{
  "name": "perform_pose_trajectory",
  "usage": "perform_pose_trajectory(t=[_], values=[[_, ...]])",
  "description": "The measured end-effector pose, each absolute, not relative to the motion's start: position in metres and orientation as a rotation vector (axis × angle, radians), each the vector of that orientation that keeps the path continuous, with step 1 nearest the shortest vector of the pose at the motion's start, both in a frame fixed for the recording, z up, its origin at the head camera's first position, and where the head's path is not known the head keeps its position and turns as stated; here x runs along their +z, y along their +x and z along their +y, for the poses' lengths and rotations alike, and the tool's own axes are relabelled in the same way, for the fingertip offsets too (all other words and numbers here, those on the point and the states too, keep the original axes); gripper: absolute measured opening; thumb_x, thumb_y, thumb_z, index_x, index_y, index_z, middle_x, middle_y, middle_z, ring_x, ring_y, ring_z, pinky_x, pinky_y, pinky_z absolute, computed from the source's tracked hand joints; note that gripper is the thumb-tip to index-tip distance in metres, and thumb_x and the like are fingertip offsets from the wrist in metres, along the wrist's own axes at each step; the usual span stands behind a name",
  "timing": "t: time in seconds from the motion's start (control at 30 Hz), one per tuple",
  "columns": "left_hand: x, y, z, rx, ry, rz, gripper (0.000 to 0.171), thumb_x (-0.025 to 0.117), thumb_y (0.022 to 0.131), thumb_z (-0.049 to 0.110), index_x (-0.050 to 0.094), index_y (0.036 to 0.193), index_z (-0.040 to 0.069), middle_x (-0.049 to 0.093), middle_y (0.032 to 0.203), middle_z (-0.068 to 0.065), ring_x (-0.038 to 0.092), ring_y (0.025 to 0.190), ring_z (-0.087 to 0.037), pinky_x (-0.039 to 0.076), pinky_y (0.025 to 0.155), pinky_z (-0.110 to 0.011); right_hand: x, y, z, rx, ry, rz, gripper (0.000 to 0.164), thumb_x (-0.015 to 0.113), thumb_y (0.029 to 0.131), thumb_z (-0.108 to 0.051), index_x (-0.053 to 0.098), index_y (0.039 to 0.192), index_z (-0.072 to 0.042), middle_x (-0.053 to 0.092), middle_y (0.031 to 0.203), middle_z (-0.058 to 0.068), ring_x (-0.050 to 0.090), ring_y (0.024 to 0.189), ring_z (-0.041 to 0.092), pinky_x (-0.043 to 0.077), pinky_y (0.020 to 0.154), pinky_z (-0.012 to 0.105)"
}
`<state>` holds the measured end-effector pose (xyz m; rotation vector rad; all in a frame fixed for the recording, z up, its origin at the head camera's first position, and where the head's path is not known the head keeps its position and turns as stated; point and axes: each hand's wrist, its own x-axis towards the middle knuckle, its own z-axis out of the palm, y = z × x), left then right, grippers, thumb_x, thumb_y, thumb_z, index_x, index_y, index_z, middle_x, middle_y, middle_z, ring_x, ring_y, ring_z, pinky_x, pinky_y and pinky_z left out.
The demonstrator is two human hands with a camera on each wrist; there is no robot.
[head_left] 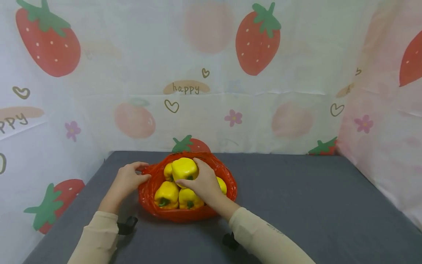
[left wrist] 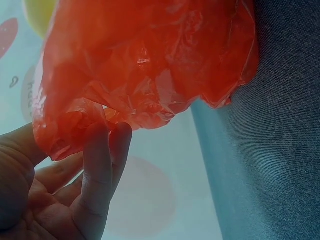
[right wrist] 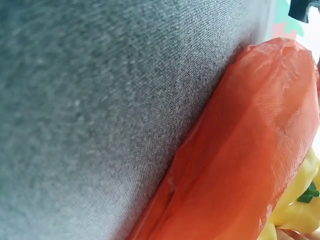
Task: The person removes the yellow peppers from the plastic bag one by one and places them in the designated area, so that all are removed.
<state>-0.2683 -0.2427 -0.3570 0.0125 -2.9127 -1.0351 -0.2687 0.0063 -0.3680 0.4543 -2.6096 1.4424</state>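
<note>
A red plastic bag point(head_left: 178, 215) stands on the table with its mouth spread wide and several yellow bell peppers point(head_left: 166, 194) inside. My right hand point(head_left: 207, 183) reaches over the bag and holds one yellow bell pepper point(head_left: 184, 168) on top of the others, thumb at its front and fingers behind. At the bag's left rim, my left hand point(head_left: 126, 178) pinches the plastic; the left wrist view shows thumb and fingers point(left wrist: 97, 165) around the bag's edge point(left wrist: 70, 130). In the right wrist view the bag's side point(right wrist: 235, 165) covers most of the peppers point(right wrist: 295, 200).
The dark grey table point(head_left: 290, 205) stretches out to the right of the bag and in front of it. A white sheet with strawberry prints point(head_left: 257, 40) hangs behind the table and along both sides. Black straps point(head_left: 128, 225) sit at the wrists.
</note>
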Motion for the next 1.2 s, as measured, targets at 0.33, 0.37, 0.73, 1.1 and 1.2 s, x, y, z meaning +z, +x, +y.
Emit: perform_pose_trajectory(t=[0.33,0.37,0.73,1.1,1.2], values=[[-0.357,-0.269,-0.242,-1.052,0.018,-2.912,0.05,0.065,0.095,0.023,0.054,0.136,-0.002,0.06,0.131,-0.027,0.062,0.113,-0.042,0.059,0.086,-0.046,-0.37,-0.266,0.008,1.508,0.4,-2.554,0.078,0.081,0.082,-0.041,0.049,0.144,-0.008,0.061,0.137,0.008,0.062,0.115,0.025,0.054,0.099,0.045],[-0.357,-0.269,-0.242,-1.053,0.017,-2.91,0.049,0.065,0.095,0.023,0.054,0.136,-0.002,0.06,0.131,-0.027,0.062,0.113,-0.041,0.059,0.086,-0.046,-0.37,-0.266,0.009,1.512,0.394,-2.543,0.078,0.081,0.081,-0.041,0.049,0.144,-0.008,0.062,0.136,0.008,0.062,0.114,0.024,0.054,0.099,0.045],[-0.361,-0.272,-0.244,-1.044,0.007,-2.902,0.049,0.064,0.095,0.024,0.054,0.137,-0.001,0.061,0.131,-0.026,0.062,0.114,-0.041,0.059,0.086,-0.046,-0.359,-0.257,0.035,1.559,0.34,-2.439,0.079,0.084,0.078,-0.038,0.052,0.143,-0.006,0.062,0.136,0.011,0.064,0.113,0.028,0.056,0.094,0.045],[-0.359,-0.271,-0.244,-1.058,0.009,-2.904,0.05,0.065,0.095,0.023,0.054,0.136,-0.002,0.06,0.131,-0.026,0.062,0.113,-0.041,0.06,0.084,-0.044,-0.358,-0.259,0.079,1.567,0.22,-2.362,0.077,0.084,0.079,-0.036,0.052,0.142,-0.006,0.062,0.135,0.012,0.063,0.114,0.027,0.059,0.089,0.042],[-0.359,-0.271,-0.243,-1.052,0.01,-2.91,0.05,0.065,0.095,0.023,0.054,0.136,-0.002,0.06,0.131,-0.026,0.062,0.113,-0.041,0.06,0.084,-0.044,-0.359,-0.261,0.089,1.586,0.175,-2.342,0.076,0.085,0.078,-0.034,0.052,0.141,-0.007,0.062,0.134,0.011,0.062,0.116,0.027,0.058,0.092,0.042]])
